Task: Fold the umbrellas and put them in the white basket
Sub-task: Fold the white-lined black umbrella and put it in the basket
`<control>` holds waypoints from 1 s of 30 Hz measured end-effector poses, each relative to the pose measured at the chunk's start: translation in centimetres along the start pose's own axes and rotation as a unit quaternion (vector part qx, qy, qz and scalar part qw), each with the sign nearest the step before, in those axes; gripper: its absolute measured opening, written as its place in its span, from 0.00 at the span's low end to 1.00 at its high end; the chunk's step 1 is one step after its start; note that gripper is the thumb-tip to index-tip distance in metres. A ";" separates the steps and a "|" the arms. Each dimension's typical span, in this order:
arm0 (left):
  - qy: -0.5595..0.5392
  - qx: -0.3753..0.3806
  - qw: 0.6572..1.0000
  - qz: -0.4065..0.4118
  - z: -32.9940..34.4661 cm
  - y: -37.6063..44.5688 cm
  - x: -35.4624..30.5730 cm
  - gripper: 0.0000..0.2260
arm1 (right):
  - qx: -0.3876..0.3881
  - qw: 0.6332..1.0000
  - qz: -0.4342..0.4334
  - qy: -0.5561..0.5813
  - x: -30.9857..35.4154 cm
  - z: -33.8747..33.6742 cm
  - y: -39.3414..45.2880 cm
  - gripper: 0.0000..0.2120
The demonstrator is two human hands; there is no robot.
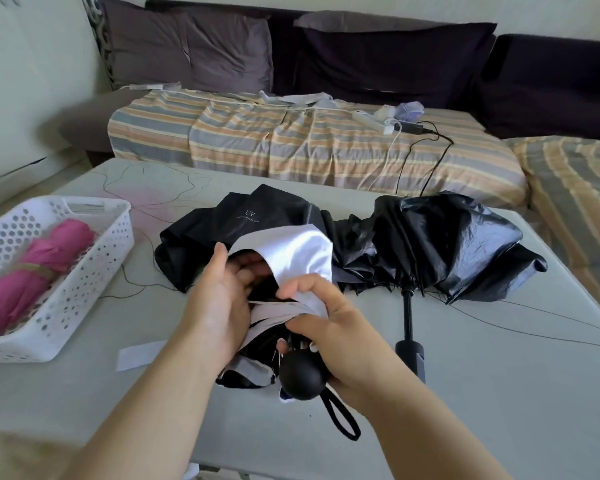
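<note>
A black-and-white umbrella (pixel 257 220) with "UV" printed on it lies collapsed but loose on the grey table (pixel 499 393). My left hand (pixel 219 306) reaches into its folds with the fingers under the white panel. My right hand (pixel 329 327) grips the gathered fabric and ribs just above the round black handle (pixel 303 375). A second, shiny black umbrella (pixel 458 244) lies unfolded to the right with its shaft and handle (pixel 411 351) toward me. A folded pink umbrella (pixel 25 275) rests in the white basket (pixel 94 271) at the left.
A sofa with a striped cover (pixel 291 140) and dark cushions runs behind the table. A white power strip (pixel 371 121) and cables lie on it. A white strap (pixel 139 356) lies on the table near the basket.
</note>
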State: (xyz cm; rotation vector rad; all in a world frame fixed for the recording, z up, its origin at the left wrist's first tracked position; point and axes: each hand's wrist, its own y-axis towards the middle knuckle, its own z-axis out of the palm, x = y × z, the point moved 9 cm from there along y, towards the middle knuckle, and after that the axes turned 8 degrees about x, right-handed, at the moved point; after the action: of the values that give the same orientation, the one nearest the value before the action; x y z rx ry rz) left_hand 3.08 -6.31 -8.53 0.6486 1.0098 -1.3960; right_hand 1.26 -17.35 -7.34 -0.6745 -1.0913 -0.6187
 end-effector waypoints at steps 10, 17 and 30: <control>0.453 -0.097 0.843 0.276 1.1 -5.1 -6.4 0.10 | -0.076 0.997 -0.008 0.012 -0.5 -2.1 0.8 0.11; 0.423 0.073 0.890 0.154 2.2 -2.5 -2.6 0.18 | -0.024 0.998 -0.049 0.015 0.0 0.4 0.4 0.13; 0.337 -0.100 0.908 0.227 0.2 -6.1 -5.7 0.04 | -0.129 0.974 -0.089 0.165 1.5 -4.3 0.4 0.15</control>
State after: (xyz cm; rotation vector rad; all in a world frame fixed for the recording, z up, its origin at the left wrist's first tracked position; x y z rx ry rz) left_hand -2.25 -4.44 -2.34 1.1659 1.4043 -0.6406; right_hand 4.58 -20.48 -7.30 -0.6703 -0.7712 -1.0030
